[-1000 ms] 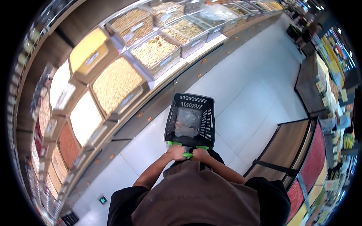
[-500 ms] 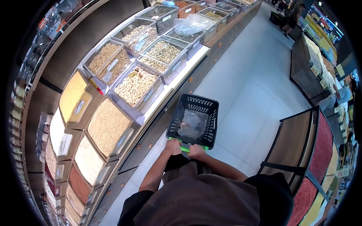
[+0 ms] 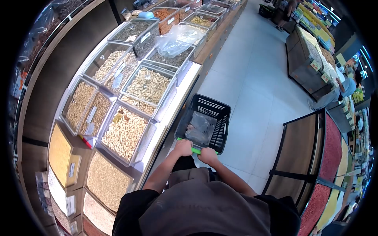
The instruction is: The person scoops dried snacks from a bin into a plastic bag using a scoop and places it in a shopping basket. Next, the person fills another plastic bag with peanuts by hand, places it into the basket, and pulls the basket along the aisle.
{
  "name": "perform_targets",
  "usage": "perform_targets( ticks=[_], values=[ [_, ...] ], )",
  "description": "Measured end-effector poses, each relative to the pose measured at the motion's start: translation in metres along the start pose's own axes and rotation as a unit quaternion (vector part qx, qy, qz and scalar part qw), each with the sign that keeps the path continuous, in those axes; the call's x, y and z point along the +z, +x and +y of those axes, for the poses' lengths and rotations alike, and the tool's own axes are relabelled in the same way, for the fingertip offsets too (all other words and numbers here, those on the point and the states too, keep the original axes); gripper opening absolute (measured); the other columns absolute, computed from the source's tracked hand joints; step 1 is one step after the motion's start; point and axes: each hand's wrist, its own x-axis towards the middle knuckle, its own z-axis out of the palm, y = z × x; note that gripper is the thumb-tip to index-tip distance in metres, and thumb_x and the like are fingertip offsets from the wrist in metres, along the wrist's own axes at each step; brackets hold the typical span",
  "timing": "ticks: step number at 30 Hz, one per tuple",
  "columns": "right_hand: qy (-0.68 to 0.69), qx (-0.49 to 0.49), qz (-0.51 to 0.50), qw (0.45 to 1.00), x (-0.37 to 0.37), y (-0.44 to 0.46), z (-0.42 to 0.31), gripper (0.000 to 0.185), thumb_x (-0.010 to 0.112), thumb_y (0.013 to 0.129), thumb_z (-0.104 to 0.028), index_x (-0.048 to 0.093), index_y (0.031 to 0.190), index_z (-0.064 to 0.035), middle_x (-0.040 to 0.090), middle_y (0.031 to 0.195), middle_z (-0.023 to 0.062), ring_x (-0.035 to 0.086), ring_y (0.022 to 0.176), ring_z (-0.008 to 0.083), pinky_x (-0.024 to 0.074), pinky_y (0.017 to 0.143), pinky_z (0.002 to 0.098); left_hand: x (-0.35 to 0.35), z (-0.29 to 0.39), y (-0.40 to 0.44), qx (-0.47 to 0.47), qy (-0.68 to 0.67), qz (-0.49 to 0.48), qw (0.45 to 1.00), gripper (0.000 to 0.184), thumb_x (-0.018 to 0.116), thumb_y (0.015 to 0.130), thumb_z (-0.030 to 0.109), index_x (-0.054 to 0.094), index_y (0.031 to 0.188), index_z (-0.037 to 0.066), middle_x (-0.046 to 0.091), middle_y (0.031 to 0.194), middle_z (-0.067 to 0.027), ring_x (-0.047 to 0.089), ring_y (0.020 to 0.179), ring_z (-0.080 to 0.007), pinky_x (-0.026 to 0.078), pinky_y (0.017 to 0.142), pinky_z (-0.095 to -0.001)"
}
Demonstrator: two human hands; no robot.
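Note:
A black perforated basket with a green handle is in front of my body, above the pale floor. My left hand is wrapped round the left part of the handle. Round its right part my right hand is closed. Inside the basket lies a clear plastic bag, its contents hard to make out. Close on the left stands a display counter with a clear bin of peanuts.
Grain bins, such as a tan one, line the left. A wooden stand with red goods is at the right. Beyond it a person in light blue is beside a counter. Another person stands far up the aisle.
The peanut bins and loose plastic bag on the counter have shifted down and left in view. Both hands still hold the basket handle. The person in light blue shows more fully.

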Motion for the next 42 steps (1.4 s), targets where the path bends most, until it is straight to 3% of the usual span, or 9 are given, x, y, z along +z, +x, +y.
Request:
perform_targets(
  ticks=[4, 8, 11, 13, 14, 15, 18, 31, 42],
  values=[
    [-0.008, 0.05, -0.003, 0.999, -0.041, 0.055, 0.013, 0.033, 0.062, 0.076, -0.033, 0.072, 0.082, -0.0025, 0.07, 0.084, 0.0216, 0.069, 0.08, 0.0377, 0.0556, 0.076, 0.0466, -0.036, -0.003, 0.068, 0.041, 0.01, 0.028, 0.999, 0.024, 0.067, 0.063, 0.018, 0.072, 0.085, 0.011, 0.07, 0.088, -0.015, 0.067, 0.089, -0.0332, 0.052, 0.081, -0.0433],
    [0.0, 0.072, 0.005, 0.997, -0.075, 0.104, 0.039, 0.035, 0.061, 0.076, -0.035, 0.072, 0.081, -0.0024, 0.07, 0.083, 0.0214, 0.069, 0.079, 0.0376, 0.0559, 0.076, 0.0467, -0.059, -0.003, 0.133, 0.064, 0.007, 0.033, 0.997, 0.024, 0.068, 0.064, 0.02, 0.072, 0.086, 0.011, 0.07, 0.088, -0.0153, 0.067, 0.09, -0.0329, 0.052, 0.081, -0.0431],
    [0.007, 0.083, 0.02, 0.996, -0.097, 0.136, 0.059, 0.034, 0.062, 0.076, -0.035, 0.072, 0.081, -0.0027, 0.07, 0.083, 0.0211, 0.07, 0.079, 0.0368, 0.0561, 0.075, 0.0463, -0.087, 0.007, 0.176, 0.062, 0.011, 0.026, 0.998, 0.029, 0.073, 0.066, 0.03, 0.073, 0.088, 0.011, 0.07, 0.089, -0.0165, 0.067, 0.091, -0.0339, 0.052, 0.082, -0.0435],
    [0.003, 0.084, 0.022, 0.996, -0.11, 0.157, 0.072, 0.033, 0.062, 0.076, -0.034, 0.072, 0.08, -0.003, 0.07, 0.084, 0.0208, 0.07, 0.079, 0.0363, 0.0562, 0.075, 0.0463, -0.104, 0.016, 0.202, 0.07, 0.022, 0.007, 0.997, 0.026, 0.068, 0.066, 0.024, 0.073, 0.087, 0.009, 0.07, 0.09, -0.0178, 0.066, 0.093, -0.0345, 0.052, 0.083, -0.0443],
    [0.014, 0.088, 0.027, 0.996, -0.121, 0.167, 0.08, 0.033, 0.062, 0.076, -0.034, 0.072, 0.08, -0.003, 0.07, 0.084, 0.0208, 0.07, 0.079, 0.0363, 0.0562, 0.075, 0.0463, -0.113, 0.021, 0.217, 0.07, 0.026, -0.003, 0.997, 0.024, 0.064, 0.067, 0.019, 0.072, 0.086, 0.007, 0.07, 0.091, -0.0191, 0.066, 0.094, -0.0352, 0.052, 0.083, -0.0452],
    [0.012, 0.087, 0.035, 0.996, -0.129, 0.175, 0.087, 0.034, 0.062, 0.076, -0.036, 0.072, 0.08, -0.0032, 0.07, 0.082, 0.0207, 0.069, 0.078, 0.0364, 0.0561, 0.075, 0.0462, -0.119, 0.024, 0.234, 0.062, 0.045, -0.024, 0.997, 0.033, 0.073, 0.066, 0.032, 0.073, 0.09, 0.01, 0.07, 0.094, -0.0176, 0.066, 0.096, -0.0343, 0.052, 0.086, -0.0439],
    [0.018, 0.097, 0.03, 0.995, -0.161, 0.205, 0.107, 0.036, 0.062, 0.076, -0.037, 0.072, 0.081, -0.0033, 0.069, 0.081, 0.0203, 0.069, 0.078, 0.0364, 0.056, 0.075, 0.0457, -0.137, 0.037, 0.287, 0.035, 0.079, -0.079, 0.993, 0.033, 0.071, 0.067, 0.032, 0.074, 0.092, 0.01, 0.069, 0.098, -0.0186, 0.065, 0.098, -0.0345, 0.051, 0.089, -0.0437],
    [0.019, 0.087, 0.027, 0.996, -0.274, 0.357, 0.23, 0.031, 0.061, 0.076, -0.033, 0.071, 0.08, -0.0035, 0.07, 0.085, 0.0213, 0.069, 0.081, 0.0362, 0.0561, 0.076, 0.0453, -0.218, 0.091, 0.49, 0.05, 0.078, -0.075, 0.993, 0.033, 0.067, 0.064, 0.027, 0.073, 0.092, 0.01, 0.069, 0.097, -0.0203, 0.066, 0.095, -0.0369, 0.052, 0.086, -0.0454],
    [-0.003, 0.093, 0.036, 0.995, -0.366, 0.473, 0.321, 0.032, 0.06, 0.078, -0.034, 0.072, 0.077, -0.0043, 0.07, 0.078, 0.0183, 0.069, 0.076, 0.034, 0.0562, 0.071, 0.0438, -0.308, 0.152, 0.636, 0.016, 0.08, -0.104, 0.991, 0.033, 0.066, 0.069, 0.026, 0.073, 0.095, 0.008, 0.068, 0.103, -0.0211, 0.065, 0.099, -0.0368, 0.052, 0.087, -0.0446]
  ],
)
